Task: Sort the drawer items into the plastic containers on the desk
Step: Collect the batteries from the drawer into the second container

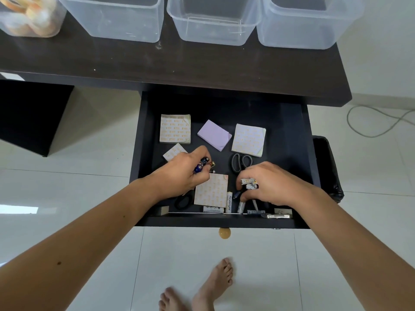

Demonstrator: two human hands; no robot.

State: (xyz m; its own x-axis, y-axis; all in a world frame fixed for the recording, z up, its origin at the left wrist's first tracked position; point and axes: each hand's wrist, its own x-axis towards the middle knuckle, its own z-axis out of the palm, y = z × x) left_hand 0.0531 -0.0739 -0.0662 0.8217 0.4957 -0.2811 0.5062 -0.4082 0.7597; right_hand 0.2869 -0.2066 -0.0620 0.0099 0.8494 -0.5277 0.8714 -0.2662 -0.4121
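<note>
The table [202, 63] is dark matt wood-look, same as the drawer [292, 122] under it. On the table, clear smooth plastic containers [213, 25]. Below, glossy white floor tiles [89, 167]; in the drawer, paper pads [175, 129].

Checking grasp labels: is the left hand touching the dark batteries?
Touching. The head view shows the left hand with fingers curled round the dark batteries, whose ends stick out of its grip.

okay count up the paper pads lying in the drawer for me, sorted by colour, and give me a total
Pads with the orange print: 4
Plain purple pads: 1
Total: 5 pads in the drawer. The left hand partly covers one of the printed pads.
</note>
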